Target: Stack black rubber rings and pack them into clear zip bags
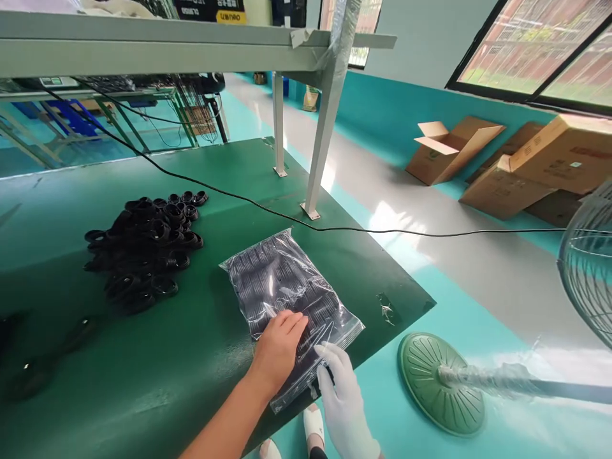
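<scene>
A clear plastic bag [270,271] filled with rows of dark, ribbed-looking pieces lies flat near the corner of the green tabletop. My left hand [282,338], bare, rests on top of the bag with its fingers stretched out together, palm down. At the bag's near edge is my right hand [338,389] in a white glove. Its fingertips touch the plastic, and a gap shows between thumb and fingers. Left of the bag sits a heap of shiny black ring-shaped parts [153,236], spread loosely on the table.
A black cable [248,201] runs across the green table [201,363]. A metal shelf post [320,146] stands behind the bag, its shelf beam [167,54] overhead. On the right are a fan's green base [440,405], its wire cage [588,255] and cardboard boxes [554,153].
</scene>
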